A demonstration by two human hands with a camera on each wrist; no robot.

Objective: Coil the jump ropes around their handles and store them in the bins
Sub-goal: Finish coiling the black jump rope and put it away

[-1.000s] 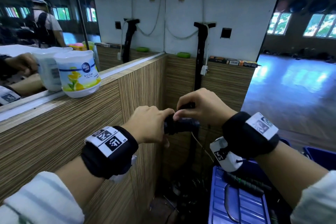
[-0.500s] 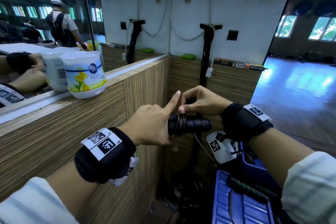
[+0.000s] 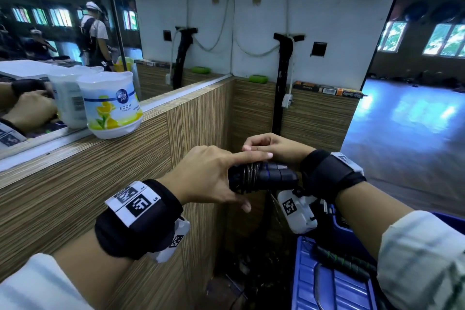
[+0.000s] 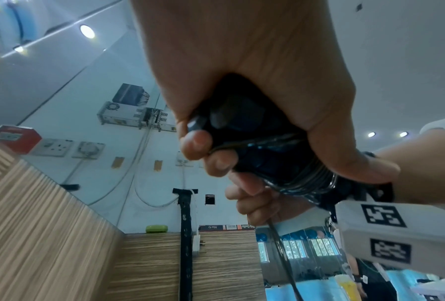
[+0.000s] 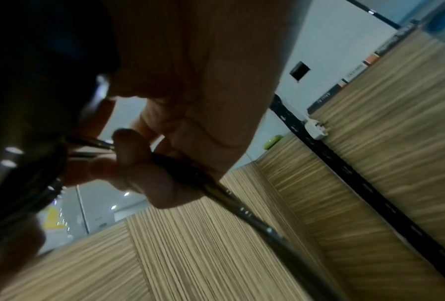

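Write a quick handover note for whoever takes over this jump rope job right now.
Left hand: grips the black handles, index finger laid straight over the coils.
Right hand: pinches the rope, which runs through its fingers and hangs below.
Done: several turns are wound around the handles.
Left: wind on the loose rope, then put the bundle in the blue bin, where a green-and-black rope already lies.

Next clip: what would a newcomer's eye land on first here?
Centre frame, the left hand grips black jump rope handles with cord coiled round them, while the right hand pinches the loose cord just above. A white air freshener tub stands on the wooden ledge to the left, and a blue bin sits bottom right.
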